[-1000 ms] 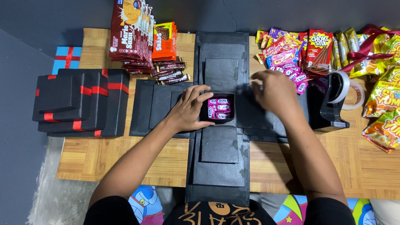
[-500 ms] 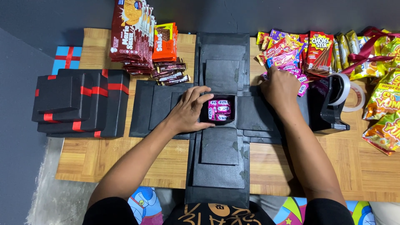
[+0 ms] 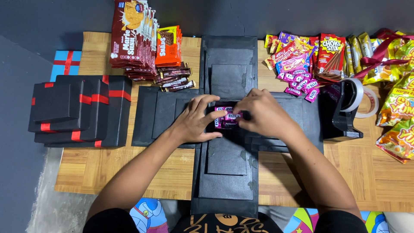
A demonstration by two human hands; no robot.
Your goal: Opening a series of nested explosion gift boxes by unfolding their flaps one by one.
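Pink candy packets (image 3: pixel 227 117): in the centre well of the unfolded black box (image 3: pixel 227 159), long axis 9-to-3 o'clock. Left hand (image 3: pixel 196 121) fingers flat at the 9 o'clock edge; right hand (image 3: pixel 263 113) fingers pinching packets. Box flaps spread across the counter (image 3: pixel 129 168); tape dispenser (image 3: pixel 345 110) at 3 o'clock.

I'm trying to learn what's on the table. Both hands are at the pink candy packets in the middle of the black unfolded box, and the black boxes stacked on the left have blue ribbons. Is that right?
Not quite. The head view shows the stacked black boxes have red ribbons, not blue. The rest holds: the left hand and right hand are at the pink candy packets in the middle of the black unfolded box.
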